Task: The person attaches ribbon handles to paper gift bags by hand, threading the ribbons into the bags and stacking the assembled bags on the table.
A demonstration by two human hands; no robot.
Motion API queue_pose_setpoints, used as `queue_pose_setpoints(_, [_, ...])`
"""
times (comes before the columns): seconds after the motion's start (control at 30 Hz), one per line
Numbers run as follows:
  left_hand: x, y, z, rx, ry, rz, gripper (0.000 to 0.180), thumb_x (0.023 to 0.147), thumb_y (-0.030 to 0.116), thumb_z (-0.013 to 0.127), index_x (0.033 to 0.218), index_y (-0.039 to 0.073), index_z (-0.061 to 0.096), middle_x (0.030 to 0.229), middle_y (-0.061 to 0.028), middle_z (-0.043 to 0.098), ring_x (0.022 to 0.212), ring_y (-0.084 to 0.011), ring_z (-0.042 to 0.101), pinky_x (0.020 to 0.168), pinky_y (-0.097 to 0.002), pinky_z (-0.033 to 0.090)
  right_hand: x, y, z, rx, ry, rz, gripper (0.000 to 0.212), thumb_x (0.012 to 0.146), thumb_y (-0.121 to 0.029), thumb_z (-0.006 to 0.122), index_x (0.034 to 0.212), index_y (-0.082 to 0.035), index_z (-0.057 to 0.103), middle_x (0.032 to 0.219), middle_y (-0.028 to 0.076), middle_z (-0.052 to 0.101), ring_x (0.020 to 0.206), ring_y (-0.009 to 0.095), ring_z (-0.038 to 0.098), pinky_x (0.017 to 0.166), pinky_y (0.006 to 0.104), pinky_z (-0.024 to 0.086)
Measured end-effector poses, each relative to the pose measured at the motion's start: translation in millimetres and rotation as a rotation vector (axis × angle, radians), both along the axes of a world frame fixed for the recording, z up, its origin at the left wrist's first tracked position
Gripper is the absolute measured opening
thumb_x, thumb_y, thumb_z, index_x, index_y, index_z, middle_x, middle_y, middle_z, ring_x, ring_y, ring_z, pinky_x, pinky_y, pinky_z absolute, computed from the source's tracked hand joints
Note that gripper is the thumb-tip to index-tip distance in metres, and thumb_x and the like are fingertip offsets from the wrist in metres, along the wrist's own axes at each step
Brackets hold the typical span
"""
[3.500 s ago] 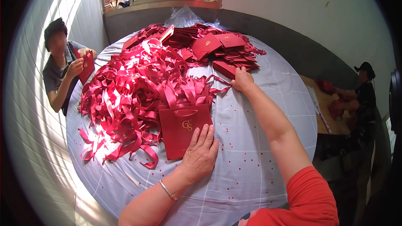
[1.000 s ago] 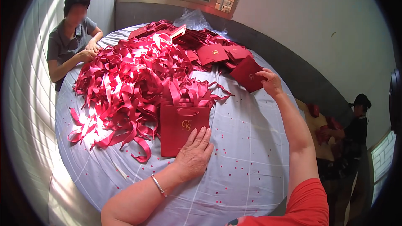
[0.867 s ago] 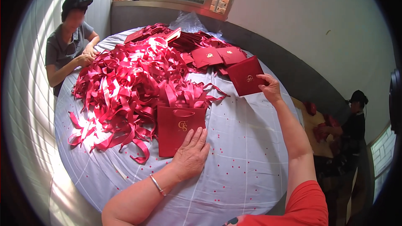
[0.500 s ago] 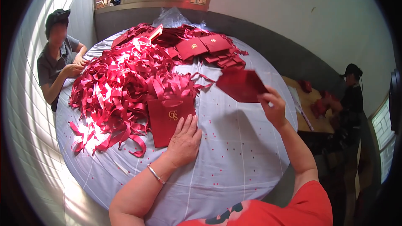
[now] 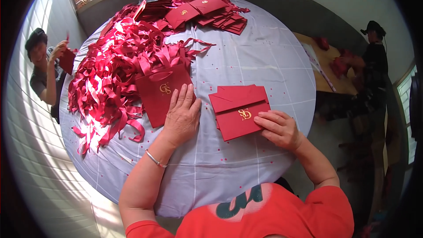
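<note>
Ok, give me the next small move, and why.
I'd probably bring the left hand over to the left edge of the folded red bag: the right hand is at its right edge, while the left rests on the red bag with handle.

We see harsh light bleaching the tangled, glossy red ribbons (image 5: 113,71) and striping the white panelled wall (image 5: 33,110). Our right side is dim; edges curve into black.
</note>
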State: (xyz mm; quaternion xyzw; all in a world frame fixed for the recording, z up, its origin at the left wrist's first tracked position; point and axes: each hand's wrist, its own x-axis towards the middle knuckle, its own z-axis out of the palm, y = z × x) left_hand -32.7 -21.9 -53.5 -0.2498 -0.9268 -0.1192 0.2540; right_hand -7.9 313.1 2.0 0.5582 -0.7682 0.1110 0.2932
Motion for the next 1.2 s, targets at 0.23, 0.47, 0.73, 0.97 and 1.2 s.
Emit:
queue_pose_setpoints(0.23, [4.3, -1.1, -1.4, 0.001, -0.033, -0.015, 0.033, 0.091, 0.017, 0.060, 0.121, 0.002, 0.063, 0.151, -0.0282, 0.038, 0.144, -0.0410, 0.032, 0.120, -0.0500, 0.020, 24.3, -1.3, 34.9, -0.279, -0.098, -0.137, 0.017, 0.070, 0.003, 0.073, 0.081, -0.004, 0.063, 0.110, 0.019, 0.069, 0.093, 0.034, 0.070, 0.077, 0.0382, 0.059])
queue_pose_setpoints(0.47, [-1.8, -1.1, -5.6, 0.015, -0.030, -0.007, 0.032, 0.090, 0.017, 0.060, 0.119, 0.002, 0.064, 0.150, -0.0279, 0.039, 0.144, -0.0401, 0.032, 0.120, -0.0501, 0.020, 23.1, -13.2, 116.2, -0.284, -0.322, -0.501, 0.018, 0.076, 0.008, 0.069, 0.089, -0.002, 0.063, 0.100, 0.016, 0.065, 0.065, 0.024, 0.065, 0.059, 0.0305, 0.053])
queue_pose_setpoints(0.73, [-0.7, -6.1, -5.5, 0.060, 0.021, -0.012, 0.027, 0.089, 0.015, 0.055, 0.109, -0.002, 0.063, 0.145, -0.0299, 0.044, 0.141, -0.0414, 0.036, 0.120, -0.0505, 0.021, 12.0, -50.0, 122.9, 0.086, -0.315, -0.612, 0.020, 0.077, -0.006, 0.071, 0.096, -0.004, 0.064, 0.135, 0.020, 0.056, 0.076, 0.036, 0.068, 0.068, 0.0398, 0.055])
queue_pose_setpoints(0.97, [2.7, -4.6, -8.9, 0.026, 0.011, 0.002, 0.025, 0.089, 0.014, 0.056, 0.109, -0.001, 0.059, 0.146, -0.0296, 0.042, 0.143, -0.0412, 0.034, 0.120, -0.0511, 0.020, 21.0, -49.4, 143.9, 0.446, -0.558, -0.350, 0.055, 0.059, -0.014, 0.086, 0.108, -0.003, 0.062, 0.155, 0.021, 0.034, 0.106, 0.040, 0.063, 0.087, 0.0435, 0.052])
queue_pose_setpoints(1.2, [1.8, -3.8, -9.7, 0.011, 0.008, -0.004, 0.024, 0.090, 0.015, 0.055, 0.108, 0.000, 0.059, 0.145, -0.0305, 0.042, 0.143, -0.0421, 0.034, 0.120, -0.0514, 0.019, 10.7, -39.4, 132.7, 0.505, -0.581, -0.307, 0.041, 0.059, 0.000, 0.079, 0.098, -0.003, 0.066, 0.139, 0.020, 0.052, 0.104, 0.039, 0.064, 0.087, 0.0402, 0.053])
